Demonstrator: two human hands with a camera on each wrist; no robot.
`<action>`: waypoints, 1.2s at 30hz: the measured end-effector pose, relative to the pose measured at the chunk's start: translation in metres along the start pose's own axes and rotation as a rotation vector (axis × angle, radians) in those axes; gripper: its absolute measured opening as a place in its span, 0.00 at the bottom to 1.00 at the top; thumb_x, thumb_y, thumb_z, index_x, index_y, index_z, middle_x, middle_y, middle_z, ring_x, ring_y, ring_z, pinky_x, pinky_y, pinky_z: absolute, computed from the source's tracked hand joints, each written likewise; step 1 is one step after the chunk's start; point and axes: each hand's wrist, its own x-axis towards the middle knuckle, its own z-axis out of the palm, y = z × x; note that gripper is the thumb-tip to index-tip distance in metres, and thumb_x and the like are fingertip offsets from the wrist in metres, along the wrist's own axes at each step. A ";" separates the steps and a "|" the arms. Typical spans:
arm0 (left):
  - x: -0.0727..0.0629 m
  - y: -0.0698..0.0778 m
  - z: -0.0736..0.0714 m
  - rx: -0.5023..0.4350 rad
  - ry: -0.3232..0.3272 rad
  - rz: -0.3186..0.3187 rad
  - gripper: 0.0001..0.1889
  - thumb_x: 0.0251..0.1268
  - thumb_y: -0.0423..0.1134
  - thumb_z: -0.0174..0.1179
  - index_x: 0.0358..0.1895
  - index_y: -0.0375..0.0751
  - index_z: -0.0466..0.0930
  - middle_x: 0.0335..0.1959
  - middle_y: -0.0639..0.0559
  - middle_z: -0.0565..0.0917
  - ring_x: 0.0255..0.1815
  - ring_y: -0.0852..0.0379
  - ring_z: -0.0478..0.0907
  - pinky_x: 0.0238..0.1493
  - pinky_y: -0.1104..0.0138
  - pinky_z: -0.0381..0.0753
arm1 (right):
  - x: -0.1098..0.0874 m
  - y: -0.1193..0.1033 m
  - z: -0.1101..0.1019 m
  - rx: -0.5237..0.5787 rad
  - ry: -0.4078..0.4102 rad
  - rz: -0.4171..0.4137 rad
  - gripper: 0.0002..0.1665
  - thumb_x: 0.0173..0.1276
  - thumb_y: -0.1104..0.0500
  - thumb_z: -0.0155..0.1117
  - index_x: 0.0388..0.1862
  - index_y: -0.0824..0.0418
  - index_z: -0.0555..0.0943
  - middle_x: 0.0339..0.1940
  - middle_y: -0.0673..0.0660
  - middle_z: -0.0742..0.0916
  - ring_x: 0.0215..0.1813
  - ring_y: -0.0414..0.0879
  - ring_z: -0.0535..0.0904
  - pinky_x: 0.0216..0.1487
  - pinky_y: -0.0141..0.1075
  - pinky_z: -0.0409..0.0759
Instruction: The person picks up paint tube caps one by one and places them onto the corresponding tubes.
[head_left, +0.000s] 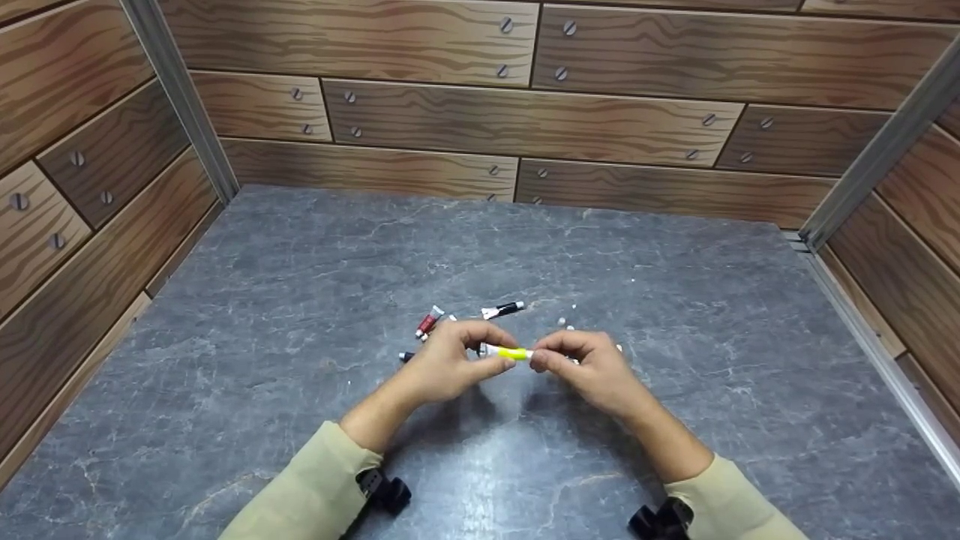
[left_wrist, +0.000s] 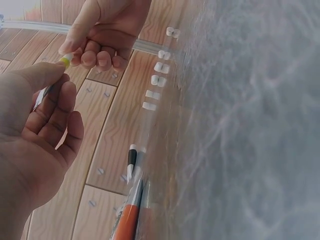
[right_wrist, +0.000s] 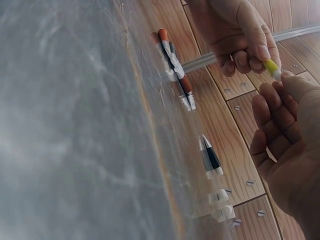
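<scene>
Between the two hands, above the table, is a small yellow paint tube (head_left: 513, 353) with a white end toward the right. My left hand (head_left: 452, 365) pinches the tube's body between thumb and fingers, and its flattened tail shows behind them. Thumb and forefinger of my right hand (head_left: 598, 369) grip the small white cap (right_wrist: 276, 74) at the tube's end. In the left wrist view the other fingers of both hands are loosely bent.
Beyond the hands lie a red paint tube (head_left: 429, 322) and a black paint tube (head_left: 506, 309). An orange tube (left_wrist: 128, 217) appears near the left hand. Several small white caps (left_wrist: 161, 67) sit in a row on the grey table (head_left: 300, 420). Wood-patterned walls (head_left: 420, 112) enclose three sides.
</scene>
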 end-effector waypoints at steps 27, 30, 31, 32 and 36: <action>-0.001 -0.001 0.000 -0.013 0.008 -0.015 0.08 0.67 0.34 0.73 0.47 0.44 0.91 0.45 0.60 0.91 0.51 0.48 0.86 0.52 0.60 0.76 | -0.001 0.000 0.001 0.090 0.032 -0.070 0.09 0.65 0.71 0.76 0.43 0.66 0.87 0.40 0.59 0.89 0.42 0.44 0.85 0.42 0.32 0.84; 0.000 0.000 0.001 -0.012 0.008 -0.015 0.08 0.67 0.34 0.72 0.47 0.44 0.91 0.44 0.60 0.91 0.50 0.55 0.86 0.52 0.60 0.77 | -0.001 0.000 0.001 0.086 0.034 -0.067 0.08 0.66 0.71 0.76 0.43 0.65 0.87 0.40 0.60 0.89 0.42 0.44 0.85 0.42 0.33 0.85; 0.000 0.000 0.001 -0.012 0.007 -0.017 0.08 0.67 0.34 0.72 0.47 0.44 0.91 0.44 0.61 0.91 0.49 0.57 0.86 0.53 0.60 0.77 | -0.001 0.000 0.001 0.084 0.035 -0.070 0.08 0.66 0.71 0.76 0.43 0.66 0.87 0.40 0.60 0.89 0.42 0.44 0.85 0.43 0.33 0.85; 0.000 0.000 0.001 -0.012 0.006 -0.018 0.08 0.67 0.34 0.72 0.47 0.44 0.91 0.45 0.60 0.91 0.49 0.58 0.85 0.53 0.60 0.77 | -0.001 0.000 0.001 0.083 0.035 -0.071 0.08 0.66 0.71 0.75 0.43 0.66 0.87 0.40 0.61 0.89 0.41 0.43 0.85 0.42 0.32 0.84; 0.000 0.000 0.001 -0.007 0.003 -0.019 0.08 0.68 0.34 0.72 0.48 0.44 0.91 0.45 0.60 0.91 0.49 0.60 0.85 0.53 0.60 0.77 | -0.001 -0.001 0.002 0.081 0.037 -0.060 0.07 0.66 0.71 0.75 0.42 0.66 0.88 0.40 0.62 0.89 0.39 0.42 0.84 0.38 0.30 0.82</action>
